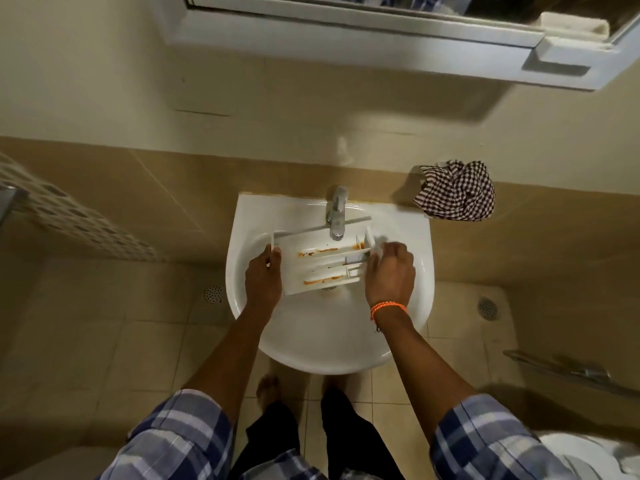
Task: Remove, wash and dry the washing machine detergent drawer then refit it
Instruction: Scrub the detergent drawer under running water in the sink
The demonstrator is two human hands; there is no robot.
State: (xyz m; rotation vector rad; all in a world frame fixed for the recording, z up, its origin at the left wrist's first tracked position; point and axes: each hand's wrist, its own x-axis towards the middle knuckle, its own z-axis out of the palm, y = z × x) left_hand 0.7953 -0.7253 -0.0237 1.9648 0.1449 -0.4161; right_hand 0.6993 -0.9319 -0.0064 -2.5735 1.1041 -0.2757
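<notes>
Dim, warm light, soft shadows on the wall, wide-angle bending at edges, slight motion blur

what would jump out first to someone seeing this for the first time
The white plastic detergent drawer streaked with orange residue, held over the white ceramic basin under the chrome tap, left hand gripping one end, right hand the other. Next, the crumpled brown-and-white checked cloth on the ledge right of the basin.

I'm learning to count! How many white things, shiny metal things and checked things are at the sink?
White: 2, the sink and the detergent drawer
Shiny metal: 1, the tap
Checked: 1, the cloth
Total: 4
</notes>
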